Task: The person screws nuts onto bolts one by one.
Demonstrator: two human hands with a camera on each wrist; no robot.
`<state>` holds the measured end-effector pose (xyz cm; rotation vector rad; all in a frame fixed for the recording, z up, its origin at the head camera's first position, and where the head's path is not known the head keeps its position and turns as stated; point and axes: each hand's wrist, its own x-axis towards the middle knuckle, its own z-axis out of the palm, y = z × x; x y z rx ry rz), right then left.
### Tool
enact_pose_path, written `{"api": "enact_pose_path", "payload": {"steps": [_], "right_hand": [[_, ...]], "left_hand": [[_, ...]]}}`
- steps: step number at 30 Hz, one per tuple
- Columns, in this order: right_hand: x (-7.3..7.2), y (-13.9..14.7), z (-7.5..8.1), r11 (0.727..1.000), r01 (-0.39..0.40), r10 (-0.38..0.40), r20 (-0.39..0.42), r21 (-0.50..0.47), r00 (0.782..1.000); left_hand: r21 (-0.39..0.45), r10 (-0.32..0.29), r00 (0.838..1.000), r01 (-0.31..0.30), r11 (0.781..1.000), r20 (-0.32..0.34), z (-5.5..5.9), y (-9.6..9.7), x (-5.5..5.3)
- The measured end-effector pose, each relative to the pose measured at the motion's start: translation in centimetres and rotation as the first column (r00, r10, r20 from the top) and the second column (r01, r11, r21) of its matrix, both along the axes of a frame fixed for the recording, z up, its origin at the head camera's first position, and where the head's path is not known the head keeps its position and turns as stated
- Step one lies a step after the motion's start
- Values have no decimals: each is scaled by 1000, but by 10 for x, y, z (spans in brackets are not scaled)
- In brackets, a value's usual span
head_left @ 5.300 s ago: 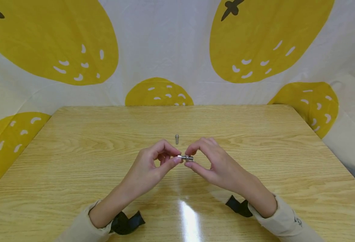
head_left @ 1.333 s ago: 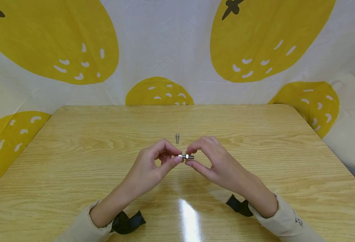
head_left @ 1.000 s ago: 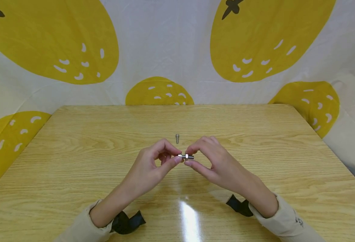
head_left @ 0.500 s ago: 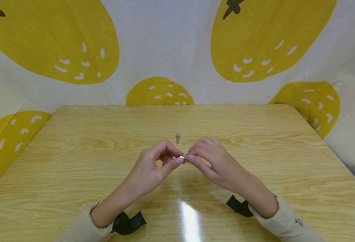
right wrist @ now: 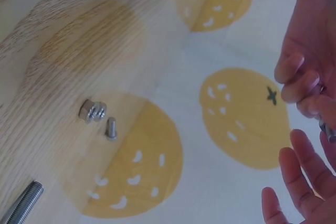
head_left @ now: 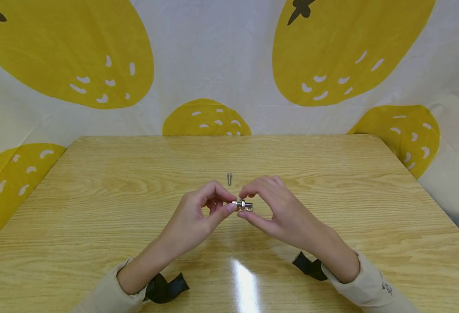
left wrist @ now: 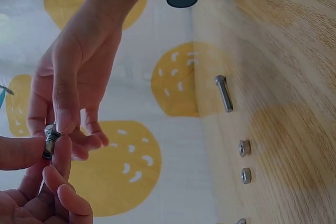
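Over the middle of the table, my left hand (head_left: 198, 215) pinches one end of a small metal bolt (head_left: 249, 204) between thumb and index finger. A hex nut (head_left: 243, 204) sits partway along its shaft. My right hand (head_left: 282, 213) has its thumb and index finger curled around the nut, one fingertip on either side of it. In the left wrist view the right thumb is right at the nut (left wrist: 50, 129), above the bolt's thread (left wrist: 51, 140). My left fingertips cover the bolt's other end.
A socket-head screw (head_left: 229, 179) lies beyond the hands. The left wrist view also shows loose nuts (left wrist: 244, 148) on the wooden table (left wrist: 283, 129). In the right wrist view a thick threaded bolt (right wrist: 23, 203) lies at the lower left. A patterned cloth (head_left: 214, 65) hangs behind.
The right thumb and index finger have closed over the nut and then spread apart again around it. The left hand's hold on the bolt is nearly unchanged.
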<state>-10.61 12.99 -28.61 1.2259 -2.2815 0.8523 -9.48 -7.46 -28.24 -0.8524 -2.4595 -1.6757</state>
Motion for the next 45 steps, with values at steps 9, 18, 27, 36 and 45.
{"api": "enact_pose_path", "payload": {"steps": [9,18,27,36,45], "right_hand": [[1,-1,0,1000,-15,15,-17,-12,1000],[1,-1,-1,999,-24,23,-32,-26,999],[-1,0,-3,1000,24,-23,-48,14,999],[1,1,0,998,48,-48,4,30,999],[-1,-1,-1,1000,-20,19,-99,-13,995]], "left_hand": [[-6,1,1000,-1,1000,-4,0,0,0],[-7,2,1000,-2,1000,1,0,0,0],[-9,4,1000,-4,1000,22,0,1,1],[-8,4,1000,-4,1000,13,0,0,0],[-10,4,1000,-4,1000,3,0,0,0]]}}
